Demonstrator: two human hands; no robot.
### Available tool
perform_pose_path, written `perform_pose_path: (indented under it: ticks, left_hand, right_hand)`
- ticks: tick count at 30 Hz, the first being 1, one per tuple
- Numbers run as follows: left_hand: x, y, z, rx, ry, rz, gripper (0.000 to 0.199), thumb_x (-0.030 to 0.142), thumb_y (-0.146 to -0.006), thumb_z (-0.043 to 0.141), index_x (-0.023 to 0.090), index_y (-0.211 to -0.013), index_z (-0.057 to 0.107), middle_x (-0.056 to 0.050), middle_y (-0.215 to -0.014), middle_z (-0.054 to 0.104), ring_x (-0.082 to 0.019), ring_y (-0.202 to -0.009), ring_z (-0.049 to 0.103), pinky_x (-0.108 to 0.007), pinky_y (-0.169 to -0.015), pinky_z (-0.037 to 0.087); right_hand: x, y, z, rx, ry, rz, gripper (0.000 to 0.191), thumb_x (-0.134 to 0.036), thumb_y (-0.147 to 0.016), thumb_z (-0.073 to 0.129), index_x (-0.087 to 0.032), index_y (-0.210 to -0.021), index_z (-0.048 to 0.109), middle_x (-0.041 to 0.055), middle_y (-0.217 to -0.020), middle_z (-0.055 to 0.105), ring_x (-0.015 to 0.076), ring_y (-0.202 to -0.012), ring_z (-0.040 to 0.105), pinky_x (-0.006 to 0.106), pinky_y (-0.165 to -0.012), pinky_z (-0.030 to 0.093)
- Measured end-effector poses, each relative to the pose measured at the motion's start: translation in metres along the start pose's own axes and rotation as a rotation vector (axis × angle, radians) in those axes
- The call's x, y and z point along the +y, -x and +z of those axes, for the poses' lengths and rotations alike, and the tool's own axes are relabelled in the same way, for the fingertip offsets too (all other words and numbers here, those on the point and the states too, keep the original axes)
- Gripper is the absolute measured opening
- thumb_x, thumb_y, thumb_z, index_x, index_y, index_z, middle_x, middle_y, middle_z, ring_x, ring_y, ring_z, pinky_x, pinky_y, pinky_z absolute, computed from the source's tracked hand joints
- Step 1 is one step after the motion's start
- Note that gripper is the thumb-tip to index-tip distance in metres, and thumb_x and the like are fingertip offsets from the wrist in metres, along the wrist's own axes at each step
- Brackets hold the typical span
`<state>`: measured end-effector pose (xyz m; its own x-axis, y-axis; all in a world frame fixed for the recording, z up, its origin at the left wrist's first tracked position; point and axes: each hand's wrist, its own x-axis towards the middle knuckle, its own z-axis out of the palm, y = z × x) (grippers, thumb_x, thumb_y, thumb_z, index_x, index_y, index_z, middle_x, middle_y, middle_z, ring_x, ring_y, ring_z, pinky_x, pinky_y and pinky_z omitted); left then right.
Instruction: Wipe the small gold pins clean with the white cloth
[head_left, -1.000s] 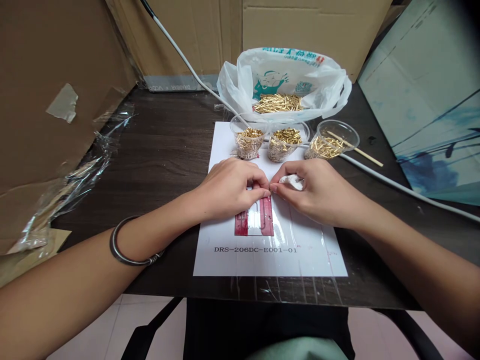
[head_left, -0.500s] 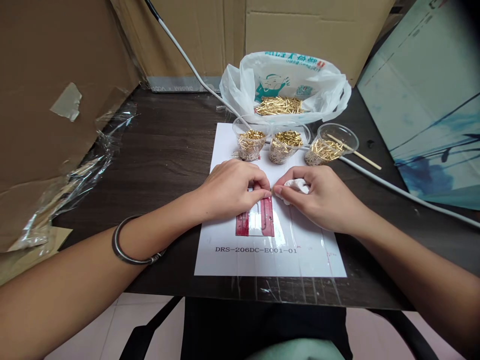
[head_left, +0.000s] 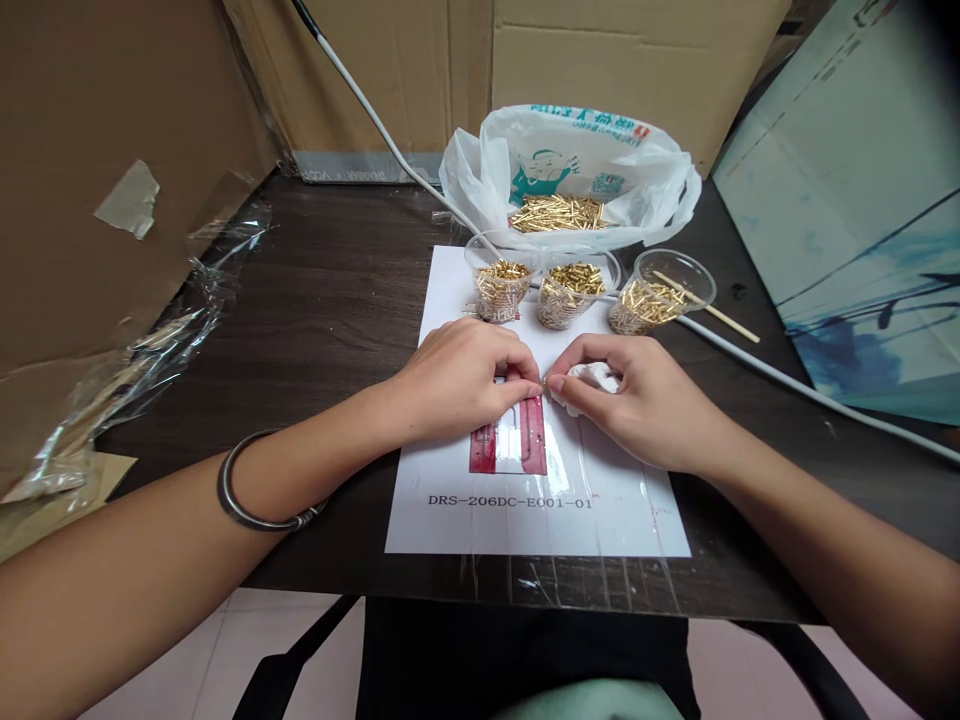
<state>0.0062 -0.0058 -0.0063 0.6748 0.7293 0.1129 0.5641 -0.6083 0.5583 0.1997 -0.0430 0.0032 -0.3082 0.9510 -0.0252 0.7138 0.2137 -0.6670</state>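
My left hand (head_left: pixel 472 385) rests over the upper part of a red-and-white printed patch (head_left: pixel 508 450) on the white sheet (head_left: pixel 450 525). Its thumb and index finger are pinched together; whatever lies between them is too small to make out. Facing it, my right hand (head_left: pixel 645 400) is closed in a pinch too, with a crumpled white tissue (head_left: pixel 596 378) tucked inside its fingers. A tiny gold-coloured bit shows where the two sets of fingertips nearly meet. Just beyond the hands stand clear plastic cups of small gold metal pins, a left cup (head_left: pixel 502 290), a middle cup (head_left: pixel 571 295) and a right cup (head_left: pixel 651 300).
Behind the cups, an opened white plastic bag (head_left: pixel 645 190) holds a heap of longer gold pins (head_left: pixel 559 212). A wooden stick (head_left: pixel 724 318) leans out of the right cup. A white cable (head_left: pixel 825 390) crosses the dark table (head_left: pixel 337 270). Cardboard (head_left: pixel 112 100) walls the left and back.
Both hands stay pinched at nearly the same spot, with only a slight shift at the fingertips. The whole view has moved very slightly.
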Motion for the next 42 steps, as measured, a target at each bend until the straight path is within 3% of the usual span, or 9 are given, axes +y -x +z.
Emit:
perform_pose_path:
  ticks: [8,18,36,42]
  left_hand:
    - [0.001,-0.001,-0.001,0.002,0.014,0.016,0.015,0.025,-0.080,0.060,0.019,-0.078,0.073,-0.002,-0.076,0.070,-0.014,-0.070,0.059,-0.026,-0.064,0.040]
    - [0.000,0.000,0.001,0.019,0.025,-0.010,0.013,0.027,-0.080,0.062,0.020,-0.078,0.073,-0.002,-0.076,0.070,-0.014,-0.071,0.059,-0.027,-0.066,0.041]
    - [0.002,-0.001,0.003,0.019,0.026,-0.038,0.015,0.026,-0.080,0.060,0.021,-0.081,0.074,-0.003,-0.079,0.071,-0.016,-0.075,0.062,-0.028,-0.068,0.043]
    - [0.001,0.000,0.003,0.013,-0.010,-0.019,0.015,0.027,-0.079,0.060,0.020,-0.079,0.073,-0.002,-0.076,0.070,-0.016,-0.073,0.061,-0.028,-0.068,0.042]
  right_hand:
    - [0.001,0.000,0.003,0.012,0.034,-0.092,0.009,-0.025,-0.083,0.056,-0.018,-0.081,0.062,-0.0021,-0.073,0.062,0.0096,-0.061,0.048,0.024,-0.059,0.034]
    - [-0.001,0.005,0.008,0.051,0.075,0.003,0.015,-0.030,-0.085,0.053,-0.019,-0.084,0.063,-0.0008,-0.071,0.065,0.0099,-0.053,0.048,0.025,-0.053,0.033]
    - [-0.012,0.005,0.009,0.054,0.248,-0.078,0.014,-0.027,-0.084,0.052,-0.019,-0.087,0.063,0.0010,-0.067,0.065,0.0109,-0.047,0.047,0.028,-0.054,0.032]
    - [-0.005,0.003,0.007,0.097,0.115,-0.046,0.015,-0.028,-0.084,0.055,-0.019,-0.083,0.066,0.0013,-0.073,0.067,0.0126,-0.057,0.053,0.026,-0.057,0.035]
